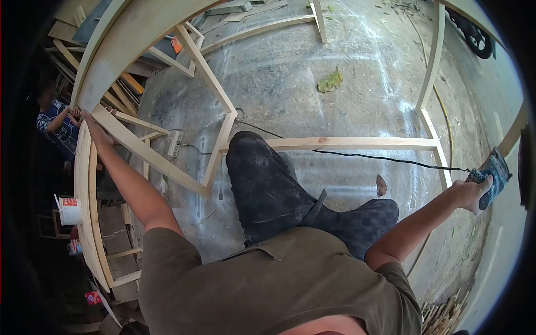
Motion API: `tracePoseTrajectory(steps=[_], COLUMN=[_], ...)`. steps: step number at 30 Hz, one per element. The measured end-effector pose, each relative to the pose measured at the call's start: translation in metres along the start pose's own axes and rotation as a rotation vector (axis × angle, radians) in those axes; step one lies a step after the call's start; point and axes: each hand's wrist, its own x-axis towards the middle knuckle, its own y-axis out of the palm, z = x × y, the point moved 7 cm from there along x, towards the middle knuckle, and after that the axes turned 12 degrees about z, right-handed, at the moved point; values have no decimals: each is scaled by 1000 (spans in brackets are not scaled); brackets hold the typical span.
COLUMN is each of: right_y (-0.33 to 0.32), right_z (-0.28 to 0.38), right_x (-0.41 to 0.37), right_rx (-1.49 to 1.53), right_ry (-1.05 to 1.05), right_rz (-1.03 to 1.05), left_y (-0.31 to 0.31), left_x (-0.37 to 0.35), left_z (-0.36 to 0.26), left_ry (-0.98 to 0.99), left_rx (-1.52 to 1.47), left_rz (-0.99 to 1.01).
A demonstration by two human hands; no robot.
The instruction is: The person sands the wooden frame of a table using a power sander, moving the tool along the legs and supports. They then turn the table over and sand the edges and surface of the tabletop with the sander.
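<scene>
At the far right my right hand is closed round a blue-grey power sander. The sander lies against the lower end of a wooden leg, and its black cord runs left across the floor. Far to the left, my left hand grips the wooden frame where its curved board meets a straight bar; some fingers are hidden behind the wood. A pale cross rail of the frame runs in front of my bent knee.
A co-worker stands at the left beyond the frame, hands near its edge. A power strip and a dry leaf lie on the concrete floor. A white tub stands at left. A wheel shows at upper right.
</scene>
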Motion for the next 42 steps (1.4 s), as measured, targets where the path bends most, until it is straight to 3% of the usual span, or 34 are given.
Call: tracePoseTrajectory(steps=[3,4,7,8,10,17,22,24,27,31,34,37,42], right_y=[-13,-18,-41,-54,-45,-142,-214,-225,-254,-253,-259,-215,-136], right_z=[-11,-14,-14,-20,0,-60,-73,-49,-26,51,110,173,229], right_x=[12,16,26,40,16,106,157,156,208,253,331,376,375], right_rx=[-25,3,-4,-3,-7,-296,-296,-277,-535,-762,-550,-475,-455], right_ry=[29,27,15,-1,17,-11,-133,-130,-325,-734,-738,-793,-837], right_rz=[-49,-43,-53,-48,-60,-326,-531,-578,-587,-416,-285,-187,-28], left_y=[-13,-11,-16,-15,-5,2,-1,11,7,18,29,16,-5], left_x=[11,2,-16,-25,-46,-89,-98,-107,-117,-131,-143,-122,-74], left_z=[3,0,-9,-13,-37,-89,-96,-105,-105,-129,-147,-136,-84], left_ry=[-71,-35,79,38,120,120,65,95,61,90,175,200,164], left_rx=[-53,8,32,-10,7,32,53,75,87,115,149,55,-42], left_rz=[-13,-123,-4,-3,8,14,15,-32,-47,-111,-139,-25,-185])
